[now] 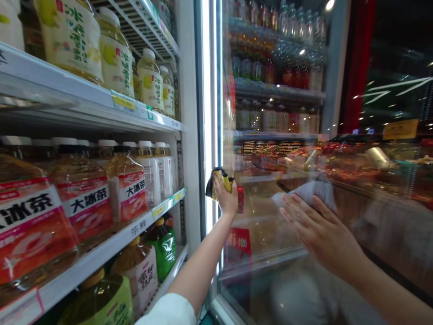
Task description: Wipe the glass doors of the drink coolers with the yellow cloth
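Head view: I see a glass door [280,155].
Centre: left hand [226,196], fingers clamped on black-and-yellow cloth [210,188]; lower right: right hand [321,232], fingers apart over pale cloth [323,192].

There are two hands: one left hand [226,196] and one right hand [320,232]. One black-and-yellow thing [227,181] sits in the left fingers, one pale cloth [314,189] under the right fingers. Left of the left fingers stand three red-labelled bottles [88,203]; higher up, at least four pear-labelled bottles [117,58].
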{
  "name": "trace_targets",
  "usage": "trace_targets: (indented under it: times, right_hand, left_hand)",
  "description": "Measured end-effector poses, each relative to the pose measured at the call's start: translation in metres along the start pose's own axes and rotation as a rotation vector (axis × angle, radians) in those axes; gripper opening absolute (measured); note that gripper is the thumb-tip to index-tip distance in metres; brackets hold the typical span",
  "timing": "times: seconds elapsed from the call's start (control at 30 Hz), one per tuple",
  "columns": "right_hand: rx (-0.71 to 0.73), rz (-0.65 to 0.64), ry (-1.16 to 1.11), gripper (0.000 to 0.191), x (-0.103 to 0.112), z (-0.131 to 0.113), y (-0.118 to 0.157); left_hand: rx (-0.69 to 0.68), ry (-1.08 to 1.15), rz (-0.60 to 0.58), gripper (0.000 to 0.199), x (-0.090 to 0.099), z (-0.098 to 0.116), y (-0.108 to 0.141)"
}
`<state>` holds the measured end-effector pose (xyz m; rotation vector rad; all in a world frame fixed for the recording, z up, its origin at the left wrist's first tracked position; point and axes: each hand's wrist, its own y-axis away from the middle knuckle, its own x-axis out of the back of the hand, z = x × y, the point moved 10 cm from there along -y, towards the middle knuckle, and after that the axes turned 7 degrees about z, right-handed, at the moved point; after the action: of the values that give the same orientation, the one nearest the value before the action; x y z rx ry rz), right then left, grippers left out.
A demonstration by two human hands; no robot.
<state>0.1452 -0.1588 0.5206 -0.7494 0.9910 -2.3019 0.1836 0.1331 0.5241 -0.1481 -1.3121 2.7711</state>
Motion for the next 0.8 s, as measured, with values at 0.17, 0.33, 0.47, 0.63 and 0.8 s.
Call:
trace_targets:
  times: [0.17, 0.33, 0.47, 0.63, 0.8]
  right_hand:
    - [0.020, -0.022, 0.009, 0.050, 0.004, 0.002, 0.005]
    - [0.075, -0.054, 0.021, 0.049, 0.010, -0.001, 0.004]
    - [0.034, -0.029, 0.037, 0.048, 0.021, 0.006, 0.011]
    - [0.063, -0.007, 0.017, 0.051, 0.030, 0.010, 0.018]
    - [0.055, 0.024, -0.002, 0.045, 0.037, 0.013, 0.016]
  left_hand:
    - [0.004, -0.008, -0.069, 0.071, -0.004, -0.007, 0.049]
    - [-0.080, 0.033, -0.091, 0.068, -0.003, 0.028, -0.027]
    - [-0.003, 0.022, -0.029, 0.068, 0.006, 0.027, 0.000]
    - [-0.285, 0.007, -0.145, 0.067, -0.001, 0.082, 0.057]
    - [-0.324, 0.020, -0.035, 0.063, 0.001, 0.126, 0.020]
